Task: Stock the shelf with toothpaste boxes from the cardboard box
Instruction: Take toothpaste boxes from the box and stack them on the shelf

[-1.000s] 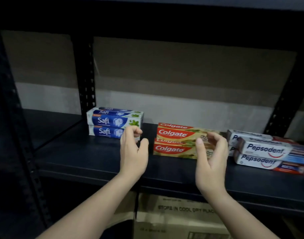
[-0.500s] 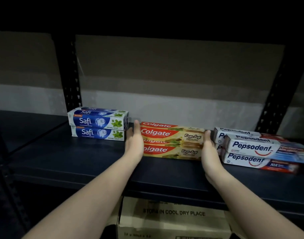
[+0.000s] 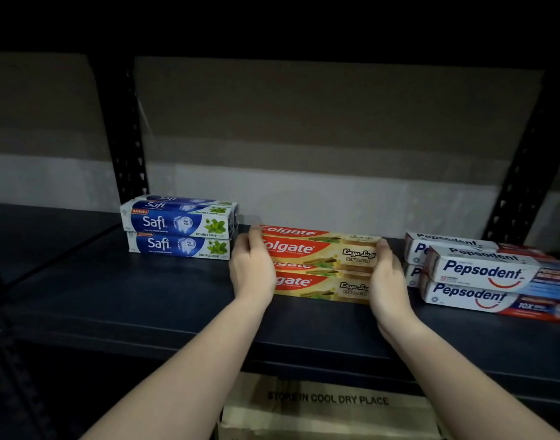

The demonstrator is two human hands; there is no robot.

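Two red and gold Colgate boxes point(image 3: 320, 262) lie stacked in the middle of the dark shelf point(image 3: 145, 306). My left hand point(image 3: 252, 271) presses flat against the stack's left end, fingers curled over the top box's corner. My right hand point(image 3: 387, 281) presses against the right end. To the left sits a stack of blue Safi boxes point(image 3: 180, 228). On the right lie several white Pepsodent boxes point(image 3: 488, 277), stacked and slightly skewed. Below the shelf edge, the cardboard box point(image 3: 329, 408) shows its printed flap.
Black perforated shelf uprights stand at the back left point(image 3: 126, 147) and back right point(image 3: 523, 173). A grey wall runs behind the shelf. An upper shelf casts darkness across the top of the view.
My hands went from hovering in front of the Colgate boxes to clasping both ends of the stack. The view shifted left and closer.
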